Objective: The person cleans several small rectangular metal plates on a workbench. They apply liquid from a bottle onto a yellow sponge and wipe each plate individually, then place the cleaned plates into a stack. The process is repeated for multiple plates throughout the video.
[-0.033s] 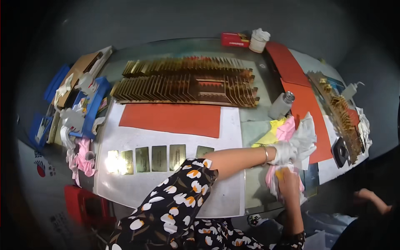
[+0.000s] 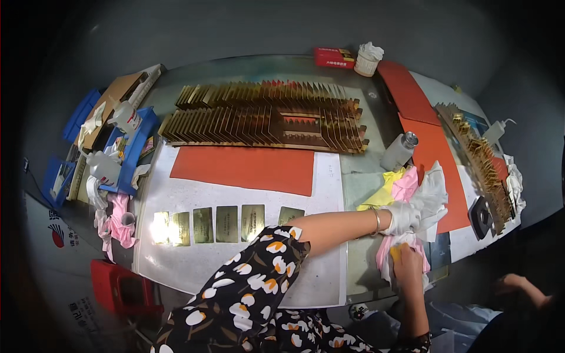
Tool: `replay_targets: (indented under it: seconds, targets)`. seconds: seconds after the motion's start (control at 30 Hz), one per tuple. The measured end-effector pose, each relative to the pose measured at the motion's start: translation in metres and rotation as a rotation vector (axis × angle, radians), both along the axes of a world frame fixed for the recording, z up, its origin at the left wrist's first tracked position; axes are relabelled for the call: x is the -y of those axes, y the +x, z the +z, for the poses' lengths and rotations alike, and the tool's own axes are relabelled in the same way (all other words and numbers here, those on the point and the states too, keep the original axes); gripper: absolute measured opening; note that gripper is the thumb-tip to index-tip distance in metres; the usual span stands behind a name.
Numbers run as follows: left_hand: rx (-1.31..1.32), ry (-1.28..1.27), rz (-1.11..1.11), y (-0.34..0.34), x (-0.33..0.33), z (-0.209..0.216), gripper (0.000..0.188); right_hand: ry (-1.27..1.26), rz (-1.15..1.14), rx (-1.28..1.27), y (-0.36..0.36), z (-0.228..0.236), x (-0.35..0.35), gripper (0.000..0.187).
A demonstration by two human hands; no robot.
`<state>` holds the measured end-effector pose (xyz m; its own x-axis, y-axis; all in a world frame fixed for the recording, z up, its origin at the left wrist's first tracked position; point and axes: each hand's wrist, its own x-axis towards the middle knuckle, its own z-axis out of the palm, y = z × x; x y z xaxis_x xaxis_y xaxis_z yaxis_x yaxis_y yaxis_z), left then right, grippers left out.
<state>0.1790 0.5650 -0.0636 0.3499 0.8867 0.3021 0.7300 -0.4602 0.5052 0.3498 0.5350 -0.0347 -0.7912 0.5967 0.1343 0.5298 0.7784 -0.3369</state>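
At the right of the table, my left hand [image 2: 402,217], in a white glove, reaches across to crumpled cloths. Its fingers blend into the white cloth [image 2: 432,191], so their pose is hidden. Just nearer, my bare right hand [image 2: 409,266] is closed on a small yellow cloth [image 2: 396,255] over a pink and white cloth [image 2: 382,259]. Beyond the left hand lie a yellow cloth [image 2: 384,188] and a pink cloth [image 2: 405,186]. A row of several thin brass-coloured plates [image 2: 226,223] lies on the white sheet, partly behind my left sleeve.
Slotted racks [image 2: 223,126] of upright plates stand behind an orange mat [image 2: 244,170]. A grey bottle [image 2: 400,152] stands beyond the cloths. Blue trays with bottles [image 2: 138,138] line the left; another rack [image 2: 479,159] is far right. A person's hand [image 2: 512,283] shows lower right.
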Motion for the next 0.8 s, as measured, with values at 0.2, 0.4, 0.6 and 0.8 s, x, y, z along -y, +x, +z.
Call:
replay_targets:
  seconds: [0.2, 0.4, 0.6, 0.8]
  targets:
    - [0.187, 0.265, -0.131, -0.018, -0.016, -0.029, 0.010, -0.062, 0.048, 0.227, 0.033, 0.018, 0.019, 0.012]
    - [0.277, 0.065, -0.207, -0.020, -0.015, -0.012, 0.011, 0.101, -0.064, -0.339, -0.015, 0.019, 0.006, 0.014]
    - [0.137, 0.064, -0.006, -0.009, -0.007, -0.005, 0.013, -0.038, -0.106, -0.026, 0.004, -0.006, 0.034, 0.016]
    - [0.058, -0.007, 0.056, -0.010, -0.014, -0.010, 0.022, -0.183, -0.112, 0.240, 0.035, 0.025, 0.062, 0.013]
